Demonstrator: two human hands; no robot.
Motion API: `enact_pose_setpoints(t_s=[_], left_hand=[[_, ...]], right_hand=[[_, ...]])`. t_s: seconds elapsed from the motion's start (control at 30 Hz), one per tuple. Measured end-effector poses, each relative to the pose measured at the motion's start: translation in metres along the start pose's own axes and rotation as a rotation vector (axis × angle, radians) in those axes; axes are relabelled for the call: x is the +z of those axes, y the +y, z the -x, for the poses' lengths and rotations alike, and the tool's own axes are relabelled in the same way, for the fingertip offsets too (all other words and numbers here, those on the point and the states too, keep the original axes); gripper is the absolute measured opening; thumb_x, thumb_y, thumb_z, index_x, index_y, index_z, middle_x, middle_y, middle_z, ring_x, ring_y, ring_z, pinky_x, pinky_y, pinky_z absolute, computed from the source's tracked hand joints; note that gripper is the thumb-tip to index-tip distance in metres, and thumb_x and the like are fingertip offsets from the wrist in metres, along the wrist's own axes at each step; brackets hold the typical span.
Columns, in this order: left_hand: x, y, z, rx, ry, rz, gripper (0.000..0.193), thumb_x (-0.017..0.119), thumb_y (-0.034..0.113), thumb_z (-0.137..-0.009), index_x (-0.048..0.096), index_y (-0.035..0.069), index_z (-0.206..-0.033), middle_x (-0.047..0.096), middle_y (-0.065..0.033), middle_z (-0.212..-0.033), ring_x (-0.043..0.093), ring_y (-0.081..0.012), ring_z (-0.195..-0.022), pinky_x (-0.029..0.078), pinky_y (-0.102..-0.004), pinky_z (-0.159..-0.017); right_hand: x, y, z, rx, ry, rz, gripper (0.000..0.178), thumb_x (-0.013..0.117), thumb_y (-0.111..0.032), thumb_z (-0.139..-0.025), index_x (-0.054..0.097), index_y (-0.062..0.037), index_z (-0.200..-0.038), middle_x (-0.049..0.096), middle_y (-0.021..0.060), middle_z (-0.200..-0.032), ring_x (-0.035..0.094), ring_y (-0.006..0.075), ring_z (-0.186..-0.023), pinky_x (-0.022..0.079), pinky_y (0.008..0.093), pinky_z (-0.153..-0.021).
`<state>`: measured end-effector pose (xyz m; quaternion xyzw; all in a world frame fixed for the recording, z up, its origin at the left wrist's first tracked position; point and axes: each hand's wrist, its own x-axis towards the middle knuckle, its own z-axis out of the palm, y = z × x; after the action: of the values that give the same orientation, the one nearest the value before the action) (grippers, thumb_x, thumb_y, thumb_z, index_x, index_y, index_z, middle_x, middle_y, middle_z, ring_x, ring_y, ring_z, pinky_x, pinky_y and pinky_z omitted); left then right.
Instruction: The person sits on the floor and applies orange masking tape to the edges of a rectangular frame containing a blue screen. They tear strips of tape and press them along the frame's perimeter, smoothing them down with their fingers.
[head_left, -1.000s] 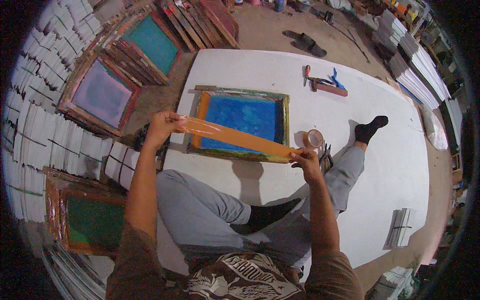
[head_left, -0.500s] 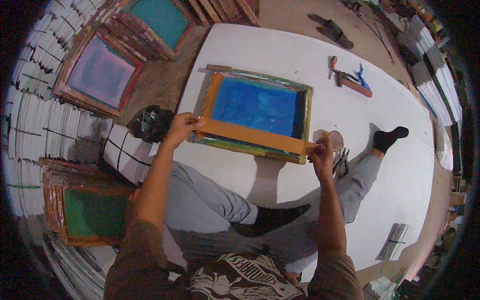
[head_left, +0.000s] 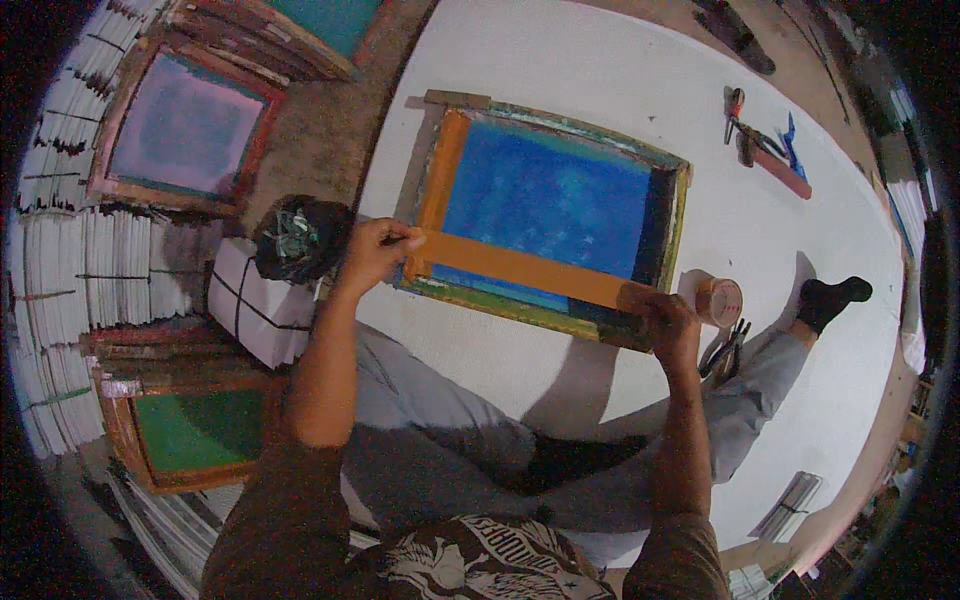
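Here, mid-view, I see an orange-brown tape strip (head_left: 525, 268) stretched over the lower part of a blue screen (head_left: 545, 205), its ends pinched by the fingers of the left hand (head_left: 378, 256) and right hand (head_left: 670, 325); a tape roll (head_left: 717, 302) sits right of centre.

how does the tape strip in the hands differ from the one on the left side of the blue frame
The held strip is stretched between the left hand and right hand, while no hand holds the left-side strip. The held strip runs across the near part of the frame; the left-side strip runs from near to far. The held strip also looks longer than the left-side strip. Both are orange-brown bands.
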<state>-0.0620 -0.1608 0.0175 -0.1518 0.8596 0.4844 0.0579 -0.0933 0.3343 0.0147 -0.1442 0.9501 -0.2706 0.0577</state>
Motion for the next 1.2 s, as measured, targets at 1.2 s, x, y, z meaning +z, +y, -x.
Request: enact_pose_setpoints(t_s=[1.2], left_hand=[[-0.007,0.02,0.014,0.398,-0.107,-0.637,0.013,0.074,0.018,-0.085,0.077,0.008,-0.093,0.071,-0.0092,-0.09,0.068,-0.0285,-0.085,0.055,-0.0376,-0.075]], right_hand=[[-0.012,-0.004,0.008,0.158,-0.181,0.091,0.022,0.073,-0.023,-0.084,0.078,-0.0082,-0.1,0.074,0.0153,-0.096,0.072,0.0331,-0.084,0.056,0.0406,-0.074]])
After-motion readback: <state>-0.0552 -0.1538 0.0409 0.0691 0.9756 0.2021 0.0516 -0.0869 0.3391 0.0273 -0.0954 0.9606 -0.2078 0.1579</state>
